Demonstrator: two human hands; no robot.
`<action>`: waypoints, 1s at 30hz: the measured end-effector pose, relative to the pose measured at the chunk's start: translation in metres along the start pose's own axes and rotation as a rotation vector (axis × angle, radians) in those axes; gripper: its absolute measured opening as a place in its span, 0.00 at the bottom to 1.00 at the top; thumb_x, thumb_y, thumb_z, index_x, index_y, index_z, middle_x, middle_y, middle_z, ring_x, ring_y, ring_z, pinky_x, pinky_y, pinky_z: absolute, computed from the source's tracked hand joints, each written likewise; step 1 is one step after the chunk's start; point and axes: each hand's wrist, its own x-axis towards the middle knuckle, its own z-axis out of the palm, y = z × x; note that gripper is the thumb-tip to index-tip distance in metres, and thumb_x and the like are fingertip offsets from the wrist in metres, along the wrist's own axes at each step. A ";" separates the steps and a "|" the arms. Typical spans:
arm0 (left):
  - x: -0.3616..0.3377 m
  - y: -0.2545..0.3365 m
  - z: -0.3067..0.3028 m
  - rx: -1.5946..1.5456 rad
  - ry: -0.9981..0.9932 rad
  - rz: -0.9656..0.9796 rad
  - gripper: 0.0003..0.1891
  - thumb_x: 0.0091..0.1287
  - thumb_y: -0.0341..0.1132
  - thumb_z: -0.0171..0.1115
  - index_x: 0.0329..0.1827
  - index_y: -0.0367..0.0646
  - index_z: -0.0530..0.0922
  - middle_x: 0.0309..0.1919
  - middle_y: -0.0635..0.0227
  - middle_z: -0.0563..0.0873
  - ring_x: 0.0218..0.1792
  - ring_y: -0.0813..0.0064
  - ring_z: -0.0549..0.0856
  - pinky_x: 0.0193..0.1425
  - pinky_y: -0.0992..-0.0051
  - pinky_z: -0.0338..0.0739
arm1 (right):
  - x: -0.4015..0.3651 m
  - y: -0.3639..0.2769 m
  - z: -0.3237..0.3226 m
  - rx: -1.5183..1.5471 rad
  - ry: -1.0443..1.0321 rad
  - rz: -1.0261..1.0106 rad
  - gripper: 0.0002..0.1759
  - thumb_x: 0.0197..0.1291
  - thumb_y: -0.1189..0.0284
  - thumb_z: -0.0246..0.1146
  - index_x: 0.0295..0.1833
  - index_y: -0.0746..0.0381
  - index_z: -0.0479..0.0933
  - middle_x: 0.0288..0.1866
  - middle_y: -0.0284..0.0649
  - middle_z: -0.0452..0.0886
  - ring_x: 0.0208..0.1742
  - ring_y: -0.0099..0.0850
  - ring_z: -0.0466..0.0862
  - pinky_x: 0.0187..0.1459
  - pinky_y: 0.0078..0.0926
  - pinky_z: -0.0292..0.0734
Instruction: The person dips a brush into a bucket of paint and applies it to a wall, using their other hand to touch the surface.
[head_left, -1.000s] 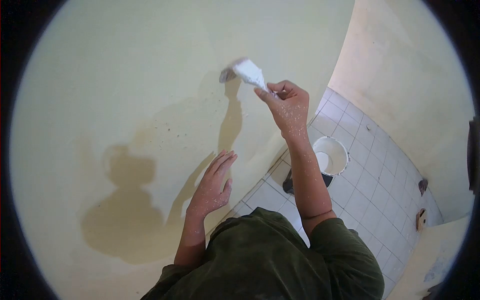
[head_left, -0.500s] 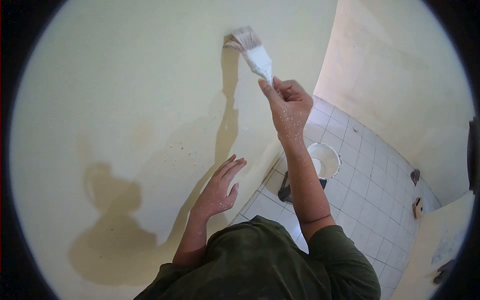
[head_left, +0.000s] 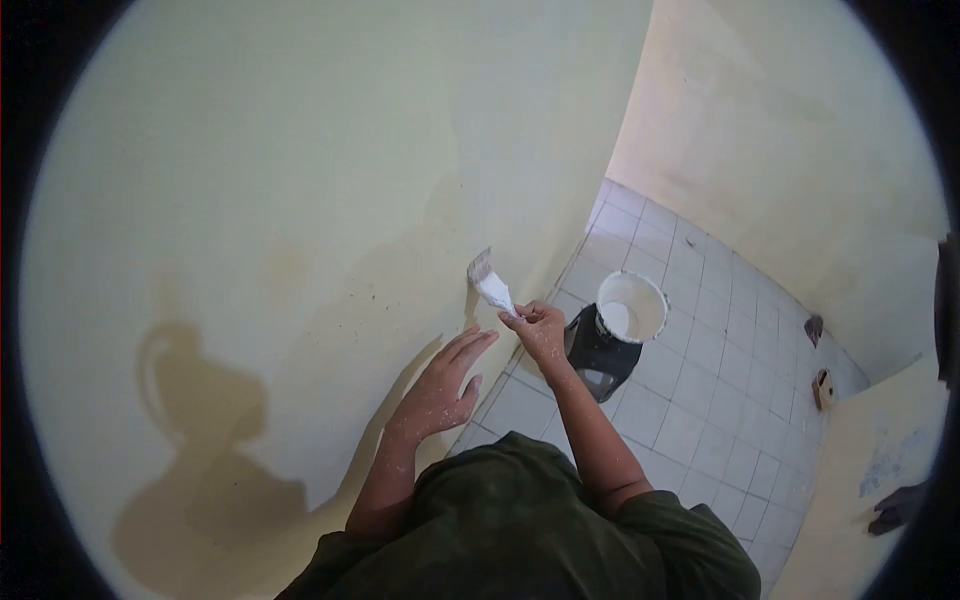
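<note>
My right hand (head_left: pixel 541 333) grips a paintbrush (head_left: pixel 492 288) by its handle, thumb and fingers pinched together. The brush has a white, paint-covered body, and its bristle tips are right at the pale yellow wall (head_left: pixel 300 150). Just below and left of it, my left hand (head_left: pixel 440 385) holds nothing; its fingers are stretched out close by the wall and the thumb is apart. White paint specks dot both hands and forearms.
A white bucket (head_left: pixel 633 308) with paint inside stands on a black stool (head_left: pixel 603 352) to my right. White tiles (head_left: pixel 690 390) cover the floor. A brown object (head_left: pixel 822 390) and a dark bundle (head_left: pixel 814 330) lie near the far wall.
My right hand has brought the paintbrush down along the wall, from high up to near my left hand. The left hand has barely moved. More of the bucket and stool shows.
</note>
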 end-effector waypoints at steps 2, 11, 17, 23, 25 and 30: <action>0.000 -0.001 0.001 -0.018 -0.018 -0.014 0.35 0.67 0.25 0.59 0.81 0.47 0.66 0.79 0.51 0.68 0.80 0.50 0.66 0.84 0.56 0.60 | -0.009 0.019 -0.008 -0.113 -0.038 0.066 0.15 0.53 0.69 0.82 0.33 0.68 0.85 0.29 0.38 0.88 0.30 0.20 0.81 0.35 0.26 0.77; -0.021 -0.016 0.017 -0.057 -0.042 -0.058 0.36 0.67 0.24 0.60 0.81 0.49 0.66 0.79 0.51 0.69 0.78 0.49 0.69 0.83 0.56 0.63 | -0.039 0.027 -0.028 -0.536 -0.044 0.208 0.19 0.50 0.59 0.80 0.37 0.63 0.86 0.29 0.45 0.87 0.34 0.36 0.89 0.40 0.37 0.81; -0.040 -0.020 0.021 -0.067 -0.040 -0.088 0.35 0.67 0.23 0.59 0.80 0.48 0.66 0.78 0.51 0.69 0.79 0.49 0.68 0.83 0.56 0.62 | -0.067 0.035 -0.020 -0.782 0.010 0.214 0.16 0.50 0.59 0.77 0.38 0.58 0.87 0.34 0.47 0.88 0.40 0.46 0.90 0.42 0.43 0.82; -0.055 -0.018 0.025 -0.054 -0.031 -0.072 0.35 0.66 0.23 0.58 0.80 0.47 0.67 0.78 0.52 0.70 0.79 0.50 0.67 0.83 0.57 0.62 | -0.070 0.020 -0.007 -0.896 0.181 -0.041 0.12 0.53 0.60 0.75 0.37 0.56 0.86 0.32 0.44 0.88 0.37 0.49 0.89 0.39 0.47 0.82; -0.056 -0.021 0.028 -0.036 -0.030 -0.053 0.34 0.66 0.23 0.58 0.79 0.45 0.67 0.76 0.53 0.71 0.80 0.53 0.67 0.83 0.58 0.62 | -0.058 -0.021 0.000 -0.856 0.203 -0.150 0.13 0.54 0.58 0.74 0.36 0.56 0.86 0.29 0.45 0.86 0.34 0.50 0.88 0.36 0.46 0.81; -0.052 -0.016 0.030 -0.063 -0.055 -0.131 0.34 0.67 0.24 0.57 0.79 0.45 0.67 0.78 0.51 0.70 0.80 0.50 0.67 0.83 0.57 0.62 | -0.038 -0.108 -0.001 -0.548 0.287 -0.400 0.12 0.57 0.63 0.77 0.34 0.61 0.85 0.22 0.47 0.82 0.22 0.40 0.83 0.27 0.34 0.76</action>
